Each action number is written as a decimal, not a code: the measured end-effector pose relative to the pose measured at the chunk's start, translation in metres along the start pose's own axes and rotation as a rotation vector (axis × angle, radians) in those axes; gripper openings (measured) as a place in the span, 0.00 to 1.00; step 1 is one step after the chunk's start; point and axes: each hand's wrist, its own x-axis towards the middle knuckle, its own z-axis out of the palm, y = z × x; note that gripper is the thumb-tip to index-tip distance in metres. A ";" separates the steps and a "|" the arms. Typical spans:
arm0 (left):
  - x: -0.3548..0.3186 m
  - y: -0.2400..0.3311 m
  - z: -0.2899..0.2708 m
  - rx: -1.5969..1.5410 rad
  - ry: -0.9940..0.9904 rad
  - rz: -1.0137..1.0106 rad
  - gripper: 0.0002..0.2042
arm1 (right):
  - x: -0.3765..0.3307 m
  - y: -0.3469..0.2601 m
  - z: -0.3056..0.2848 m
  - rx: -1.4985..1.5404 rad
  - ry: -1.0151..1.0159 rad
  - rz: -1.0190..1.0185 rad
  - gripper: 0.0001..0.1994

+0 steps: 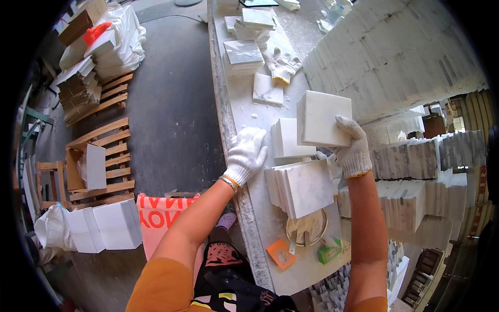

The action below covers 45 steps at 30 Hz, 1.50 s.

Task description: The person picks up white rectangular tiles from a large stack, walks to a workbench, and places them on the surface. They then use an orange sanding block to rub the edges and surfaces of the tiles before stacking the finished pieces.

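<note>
Right hand [352,148] grips a white tile [322,118] above the desk [270,229]; left hand [245,154] open, flat beside the tile stack [301,187].

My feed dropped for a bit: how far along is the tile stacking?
Done: a stack of white tiles lies on the bench, with smaller piles further back. In hand: the right hand holds one tile up, while the left hand rests at the bench edge beside a tile. Left: long rows of tiles alongside.

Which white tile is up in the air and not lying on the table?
The square tile gripped by the gloved right hand; the others lie flat on the worktable.
</note>
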 end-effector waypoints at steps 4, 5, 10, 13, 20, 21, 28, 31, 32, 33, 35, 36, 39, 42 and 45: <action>0.002 0.000 0.000 -0.010 -0.012 -0.013 0.23 | 0.016 0.019 -0.003 -0.057 -0.064 0.048 0.20; 0.001 0.000 0.000 -0.006 -0.016 -0.013 0.23 | 0.018 0.022 -0.004 -0.065 -0.077 0.058 0.24; 0.002 0.001 -0.001 0.006 -0.019 -0.024 0.24 | 0.023 0.032 -0.004 -0.117 -0.048 0.145 0.22; 0.003 0.003 -0.002 0.003 -0.025 -0.026 0.24 | 0.025 0.035 -0.009 -0.111 -0.058 0.170 0.21; 0.002 0.001 -0.001 0.001 -0.009 0.012 0.24 | 0.006 0.010 0.004 -0.432 -0.059 0.128 0.25; 0.002 0.002 0.000 0.001 -0.006 0.011 0.24 | 0.009 0.010 -0.006 -0.494 -0.112 0.123 0.31; 0.001 0.004 0.000 0.046 0.001 0.009 0.24 | -0.060 -0.024 -0.020 -0.645 0.138 -0.300 0.31; -0.003 -0.007 0.004 0.116 -0.001 0.055 0.23 | -0.123 -0.017 -0.022 -0.502 0.071 -0.354 0.28; -0.002 -0.007 0.005 0.122 0.004 0.064 0.22 | -0.148 -0.014 -0.029 -0.493 0.054 -0.378 0.27; -0.001 -0.006 0.006 0.117 0.004 0.066 0.22 | -0.171 -0.007 -0.041 -0.615 0.082 -0.441 0.26; 0.000 -0.011 0.011 0.084 0.018 0.096 0.21 | -0.221 0.010 -0.068 -0.818 0.133 -0.510 0.24; -0.001 -0.013 0.010 0.079 0.021 0.103 0.21 | -0.248 0.019 -0.086 -0.901 0.129 -0.503 0.24; 0.000 -0.030 0.011 -0.304 -0.033 -0.075 0.22 | -0.341 0.053 -0.161 -1.057 0.254 -0.405 0.23; -0.012 -0.021 -0.024 -0.457 0.044 -0.215 0.22 | -0.453 0.105 -0.230 -0.986 0.579 -0.196 0.23; -0.032 -0.011 -0.068 -0.815 0.207 -0.560 0.24 | -0.561 0.176 -0.271 -0.867 0.898 -0.079 0.23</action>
